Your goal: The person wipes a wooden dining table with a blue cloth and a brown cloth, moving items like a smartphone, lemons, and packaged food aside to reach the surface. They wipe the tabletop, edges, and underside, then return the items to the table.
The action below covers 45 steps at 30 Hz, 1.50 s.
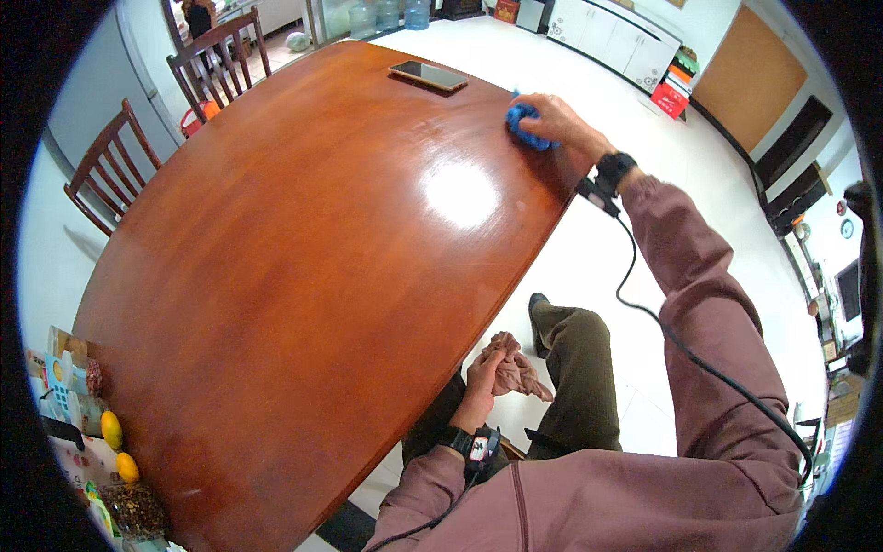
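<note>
My right hand [557,124] is closed on a crumpled blue cloth [528,128], pressed against the top of a polished wooden table [310,241] near its far right edge. A smartphone [428,76] lies flat on the table to the left of that hand. Below the table's near edge, over my lap, my left hand [484,378] grips a bunched brown cloth [516,369]. Both wrists carry black strapped devices with cables.
Jars, yellow fruit [112,429] and a bag of dark dried food [134,510] stand at the table's left end. Wooden chairs [221,62] line the far left side. A white cabinet [614,41] and a red box [669,101] are across the room. One person is partly visible in the back left.
</note>
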Tool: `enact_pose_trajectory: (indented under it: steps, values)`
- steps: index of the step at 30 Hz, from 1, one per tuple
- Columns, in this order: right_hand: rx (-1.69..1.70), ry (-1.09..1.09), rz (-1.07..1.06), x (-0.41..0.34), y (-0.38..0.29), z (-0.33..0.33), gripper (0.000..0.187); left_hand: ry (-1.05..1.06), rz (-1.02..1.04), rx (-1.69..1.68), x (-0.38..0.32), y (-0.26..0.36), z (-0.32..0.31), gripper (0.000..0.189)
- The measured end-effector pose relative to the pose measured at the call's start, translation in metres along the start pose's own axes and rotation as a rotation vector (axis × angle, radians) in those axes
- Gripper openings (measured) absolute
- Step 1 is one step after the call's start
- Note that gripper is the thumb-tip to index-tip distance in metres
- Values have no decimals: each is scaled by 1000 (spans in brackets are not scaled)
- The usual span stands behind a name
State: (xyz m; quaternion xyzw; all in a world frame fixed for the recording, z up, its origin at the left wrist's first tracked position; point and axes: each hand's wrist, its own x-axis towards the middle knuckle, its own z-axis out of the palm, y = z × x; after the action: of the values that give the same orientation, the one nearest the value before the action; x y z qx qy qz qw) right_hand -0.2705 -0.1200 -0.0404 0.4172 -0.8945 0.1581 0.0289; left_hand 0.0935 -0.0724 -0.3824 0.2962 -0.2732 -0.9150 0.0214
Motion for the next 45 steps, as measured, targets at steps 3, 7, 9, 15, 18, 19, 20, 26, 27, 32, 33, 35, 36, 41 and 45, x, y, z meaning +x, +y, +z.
enact_pose_trajectory:
  steps: [3,7,9,15,18,19,20,26,27,32,33,35,36,41,45]
  values:
    - [105,-60,-445,-64,-54,1,34,-30,41,-13,-6,4,4,35]
    - [154,76,-857,-154,-126,20,47,-98,58,-44,-7,8,5,37]
    - [97,132,-833,-183,-140,27,47,-68,40,-21,-5,8,4,38]
    - [-35,215,-516,-143,-39,6,35,0,-10,118,-4,7,-3,47]
    - [-63,194,-97,-108,16,-8,41,-70,61,102,-6,7,-3,43]
    - [58,196,5,-97,26,-14,42,-71,88,96,-6,7,-3,42]
    - [75,205,117,-96,30,-13,43,-70,85,86,-6,6,-3,41]
    - [27,415,-356,-147,-41,20,36,-11,57,56,9,-5,-11,39]
    - [107,419,-442,-164,-63,26,36,-28,94,52,12,-9,-14,39]
    - [420,307,-690,-259,-207,54,38,-82,222,122,15,-18,-27,34]
    - [436,234,-769,-277,-230,53,46,-102,346,212,13,-18,-26,32]
    - [541,315,-898,-299,-274,58,32,-29,303,265,9,-14,-19,34]
    - [557,331,-915,-305,-283,62,28,44,144,72,6,-11,-13,37]
    - [472,395,-912,-281,-210,74,24,-174,98,60,-18,5,11,30]
    - [244,530,-515,-234,-89,35,46,-216,242,64,-28,0,26,30]
